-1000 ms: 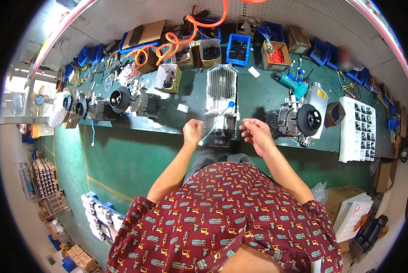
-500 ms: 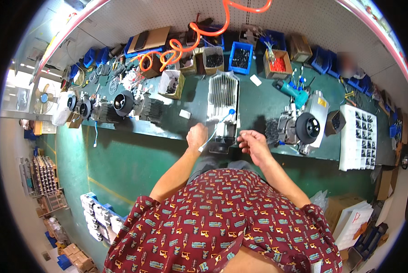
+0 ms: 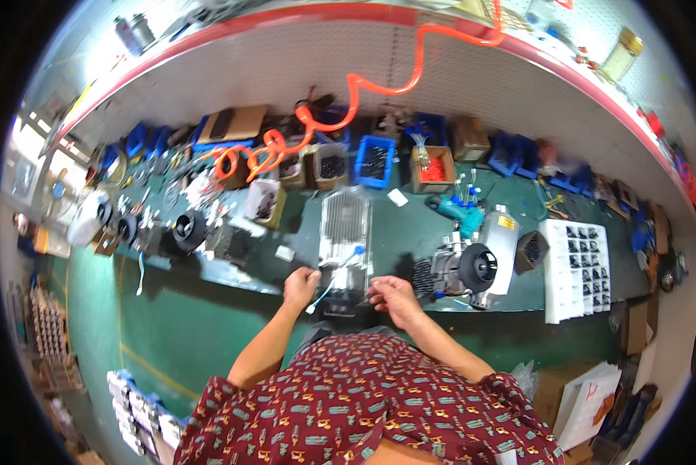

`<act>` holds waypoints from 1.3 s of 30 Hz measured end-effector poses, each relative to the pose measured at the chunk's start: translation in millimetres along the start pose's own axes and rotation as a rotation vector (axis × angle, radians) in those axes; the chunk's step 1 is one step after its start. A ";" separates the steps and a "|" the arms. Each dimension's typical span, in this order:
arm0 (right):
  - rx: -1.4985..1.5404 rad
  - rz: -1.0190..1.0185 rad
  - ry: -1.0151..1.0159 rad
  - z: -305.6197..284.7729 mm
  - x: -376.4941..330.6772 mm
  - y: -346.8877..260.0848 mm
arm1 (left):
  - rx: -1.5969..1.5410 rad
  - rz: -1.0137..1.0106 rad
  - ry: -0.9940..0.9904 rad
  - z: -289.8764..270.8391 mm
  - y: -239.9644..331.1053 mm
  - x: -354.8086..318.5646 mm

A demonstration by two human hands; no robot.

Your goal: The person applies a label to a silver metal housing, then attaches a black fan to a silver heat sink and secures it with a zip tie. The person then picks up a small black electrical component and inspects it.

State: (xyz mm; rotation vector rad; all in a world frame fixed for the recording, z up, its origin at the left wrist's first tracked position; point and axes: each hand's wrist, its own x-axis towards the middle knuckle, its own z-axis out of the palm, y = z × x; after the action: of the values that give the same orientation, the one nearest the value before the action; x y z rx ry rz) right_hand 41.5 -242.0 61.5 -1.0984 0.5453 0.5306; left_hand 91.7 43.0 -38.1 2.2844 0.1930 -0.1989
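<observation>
A finned metal housing (image 3: pixel 345 221) lies on the green bench in front of me, its fins toward the far side. At its near end a pale cable with a blue round part (image 3: pixel 359 250) and a white connector crosses it, hanging toward the bench edge. My left hand (image 3: pixel 301 287) is closed beside the housing's near left side; anything inside the fingers is hidden. By the near right side, my right hand (image 3: pixel 394 301) has thumb and forefinger together and the other fingers curled. What it pinches, if anything, is too small to make out.
To the right stand a motor unit with a black round fan (image 3: pixel 477 267), a teal power tool (image 3: pixel 460 213) and a white compartment tray (image 3: pixel 557 271). More fan units (image 3: pixel 189 230) line the left. Small-part bins (image 3: pixel 375 161) fill the back, under an orange coiled hose (image 3: pixel 355 85).
My view has tilted up, bringing the red-edged shelf above into sight, so the bench appears lower. Both hands stay close to the housing's near end, with little visible change in their grip.
</observation>
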 end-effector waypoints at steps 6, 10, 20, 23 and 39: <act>-0.061 0.000 0.027 -10.9 -9.6 -7.2 | -0.016 0.023 0.041 -32.9 -2.3 -55.8; -0.045 0.037 0.027 -18.5 -15.2 -8.0 | -0.020 -0.006 -0.083 -49.0 -31.2 -85.7; -0.093 -0.047 -0.031 -12.5 4.6 10.2 | 0.138 0.139 -0.157 -35.3 -123.9 -96.5; -0.077 -0.074 -0.048 -16.6 -1.2 8.5 | 0.185 0.083 -0.163 -44.7 -149.8 -107.3; 0.043 0.041 0.032 -40.2 -5.8 15.0 | 0.345 0.077 -0.421 -45.5 -99.3 -83.7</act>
State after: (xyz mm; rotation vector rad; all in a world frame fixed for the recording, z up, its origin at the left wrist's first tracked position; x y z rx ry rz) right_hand 21.6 -274.5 41.0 -1.0584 0.6055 0.5355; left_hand -6.5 136.1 -63.4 2.5179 -0.1598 -0.7104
